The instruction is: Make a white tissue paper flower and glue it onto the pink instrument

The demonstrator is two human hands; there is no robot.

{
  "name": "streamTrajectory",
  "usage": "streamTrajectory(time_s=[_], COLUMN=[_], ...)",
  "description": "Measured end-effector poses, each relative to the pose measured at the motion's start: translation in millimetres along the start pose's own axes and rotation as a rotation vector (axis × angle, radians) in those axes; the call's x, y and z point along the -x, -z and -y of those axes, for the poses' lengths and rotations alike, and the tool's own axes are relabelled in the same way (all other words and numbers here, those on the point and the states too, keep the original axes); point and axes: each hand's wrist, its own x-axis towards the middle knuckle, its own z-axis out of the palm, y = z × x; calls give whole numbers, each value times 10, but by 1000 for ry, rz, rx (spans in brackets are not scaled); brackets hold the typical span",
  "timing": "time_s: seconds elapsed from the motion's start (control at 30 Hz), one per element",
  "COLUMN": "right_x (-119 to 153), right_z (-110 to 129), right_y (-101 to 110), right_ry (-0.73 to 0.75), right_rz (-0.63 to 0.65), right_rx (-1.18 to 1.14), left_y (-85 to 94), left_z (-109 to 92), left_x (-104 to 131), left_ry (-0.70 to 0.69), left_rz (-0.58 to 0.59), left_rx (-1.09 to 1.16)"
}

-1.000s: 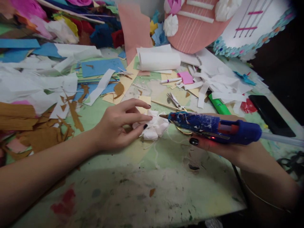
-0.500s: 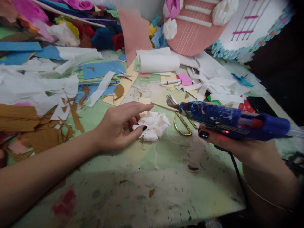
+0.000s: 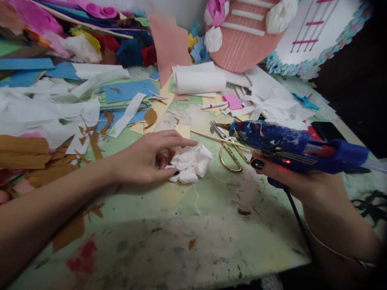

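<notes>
A crumpled white paper flower (image 3: 195, 162) lies on the green table. My left hand (image 3: 151, 157) holds its left edge, with the thumb on a lower petal, the index finger stretched over the top and the other fingers curled in, partly hidden. On the right, my right hand (image 3: 305, 185) is wrapped round a blue glue gun (image 3: 272, 139) with a red light lit; its nozzle points left. Gold-handled scissors (image 3: 230, 157) and a thin wooden stick (image 3: 211, 137) lie between flower and gun.
Brown and white paper scraps (image 3: 45, 108) cover the left side. A white paper roll (image 3: 199, 82), a marker (image 3: 214, 105) and a pink slip (image 3: 233, 101) lie behind. Guitar-shaped paper pieces (image 3: 242, 44) stand at the back. A black phone (image 3: 328, 132) is at the right.
The flower has turned and tilted slightly in my left hand, whose thumb has shifted left. The glue gun has moved slightly left and up, and more of the scissors shows.
</notes>
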Motion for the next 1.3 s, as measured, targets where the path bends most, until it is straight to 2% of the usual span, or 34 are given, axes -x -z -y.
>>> streamTrajectory(time_s=[0.17, 0.4, 0.57, 0.73, 0.93, 1.17, 1.3], right_x=[2, 10, 5, -13, -23, -4, -16], right_z=[1, 14, 27, 34, 43, 62, 79], right_y=[8, 21, 16, 12, 19, 21, 4], right_ry=[25, 27, 31, 92, 124, 90, 73], right_rz=[7, 4, 15, 24, 62, 50, 50], right_rx=[29, 73, 54, 96, 127, 150, 130], left_y=[36, 79, 108, 108, 90, 63, 20], left_z=[-25, 0, 29, 80, 151, 114, 74], left_x=[-13, -36, -81, -83, -95, -115, -125], left_ry=[5, -148, -251, -239, -165, -198, -168], left_rz=[57, -7, 31, 66, 47, -8, -10], left_rx=[-5, -59, -3, 31, 138, 34, 24])
